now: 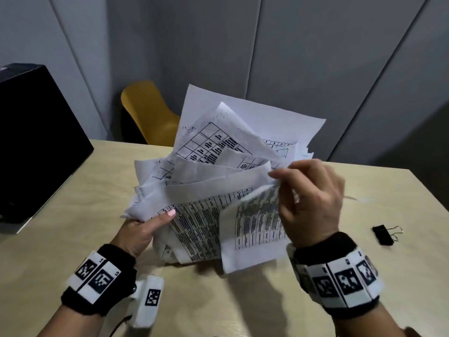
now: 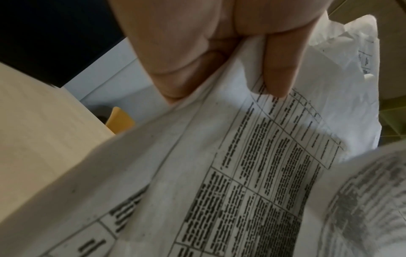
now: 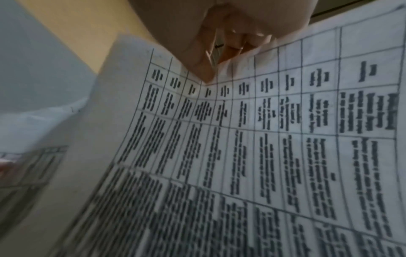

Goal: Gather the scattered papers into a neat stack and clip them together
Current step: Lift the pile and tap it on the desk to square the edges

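White printed paper sheets [image 1: 243,132], many bearing black ruled tables and dense text, stand in a loose, fanned bundle above the pale wooden table [image 1: 364,190], their edges uneven and splayed at different angles. The left hand [image 1: 141,229] grips the bundle at its lower left, thumb laid across the face of a printed sheet and fingers curled behind it; in the left wrist view the thumb [image 2: 279,69] presses a table-printed page against the palm. The right hand [image 1: 313,203] pinches the top edge of one front printed sheet [image 1: 257,229] between thumb and fingertips, holding it at the right side of the bundle; the right wrist view shows the fingers [image 3: 197,57] curled over that sheet's upper margin. A small black binder clip with wire handles [image 1: 386,233] lies on the table to the right, well apart from both hands. A yellow moulded chair [image 1: 145,110] stands behind the table, and a black box [image 1: 36,137] sits at the left edge
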A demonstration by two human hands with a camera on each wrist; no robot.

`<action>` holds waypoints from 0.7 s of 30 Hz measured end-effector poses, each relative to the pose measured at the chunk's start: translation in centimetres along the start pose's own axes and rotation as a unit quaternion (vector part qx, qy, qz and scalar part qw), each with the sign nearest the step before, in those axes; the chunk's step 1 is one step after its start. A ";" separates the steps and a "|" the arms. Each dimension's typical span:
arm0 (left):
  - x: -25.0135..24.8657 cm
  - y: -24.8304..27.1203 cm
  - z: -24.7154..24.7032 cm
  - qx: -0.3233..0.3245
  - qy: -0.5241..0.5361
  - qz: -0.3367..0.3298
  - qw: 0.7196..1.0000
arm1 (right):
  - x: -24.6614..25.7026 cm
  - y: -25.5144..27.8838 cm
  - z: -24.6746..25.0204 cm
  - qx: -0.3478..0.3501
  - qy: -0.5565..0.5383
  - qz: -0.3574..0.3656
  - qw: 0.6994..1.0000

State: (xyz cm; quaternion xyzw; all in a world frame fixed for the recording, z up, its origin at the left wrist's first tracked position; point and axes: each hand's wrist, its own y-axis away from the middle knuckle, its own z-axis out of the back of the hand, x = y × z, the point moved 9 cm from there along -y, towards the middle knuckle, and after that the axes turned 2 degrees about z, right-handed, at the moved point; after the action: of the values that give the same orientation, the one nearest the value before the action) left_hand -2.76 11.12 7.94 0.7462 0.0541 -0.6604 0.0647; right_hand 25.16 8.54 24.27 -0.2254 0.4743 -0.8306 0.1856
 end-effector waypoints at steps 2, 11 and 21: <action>-0.7 0.4 -0.3 0.005 -0.002 -0.016 1.000 | 1.3 0.1 -1.2 0.027 0.008 0.023 0.999; -2.1 1.6 -1.3 0.016 0.018 -0.054 0.998 | 5.6 -0.1 -2.7 0.028 0.003 0.083 0.996; -0.7 0.7 -0.8 0.012 0.033 -0.062 0.997 | 4.9 1.0 -2.6 0.025 -0.044 0.061 0.997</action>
State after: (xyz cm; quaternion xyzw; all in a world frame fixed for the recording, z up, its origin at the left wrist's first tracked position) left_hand -1.95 10.52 8.70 0.7638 0.0943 -0.6385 0.0125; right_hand 19.77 7.33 23.18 -0.2280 0.4574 -0.8186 0.2621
